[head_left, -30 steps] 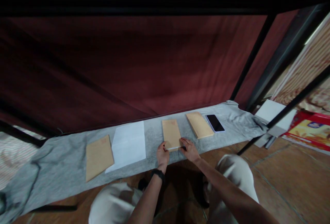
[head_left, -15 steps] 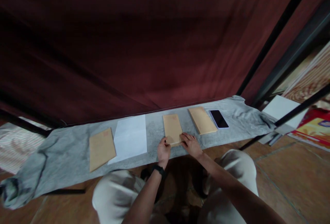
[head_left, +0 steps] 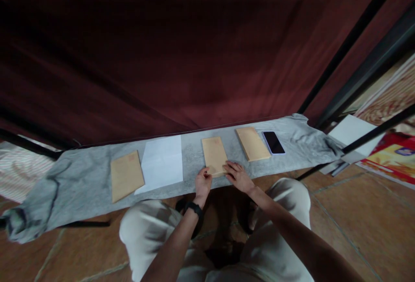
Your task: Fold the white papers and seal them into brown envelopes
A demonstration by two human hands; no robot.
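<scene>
A brown paper envelope (head_left: 214, 154) lies flat on the grey cloth in front of me, its near edge between my two hands. My left hand (head_left: 202, 183), with a dark band on the wrist, pinches the near left corner. At the near right corner, the fingers of my right hand (head_left: 239, 177) are closed on the edge; their tips are partly hidden. To the right rests a thicker stack of brown envelopes (head_left: 253, 144). Further left, a white sheet of paper (head_left: 164, 161) lies beside another brown envelope (head_left: 127, 176), which overlaps its near corner.
A dark-screened phone (head_left: 274, 142) lies right of the stack. Grey cloth (head_left: 78, 178) covers the narrow bench, with a dark red curtain (head_left: 181, 65) behind it. Black metal bars (head_left: 350, 44) rise at the sides. A red and yellow package (head_left: 394, 158) is at far right.
The camera view has tilted slightly downward, so the bench appears higher. Both hands stay at the envelope's near edge, with little visible movement.
</scene>
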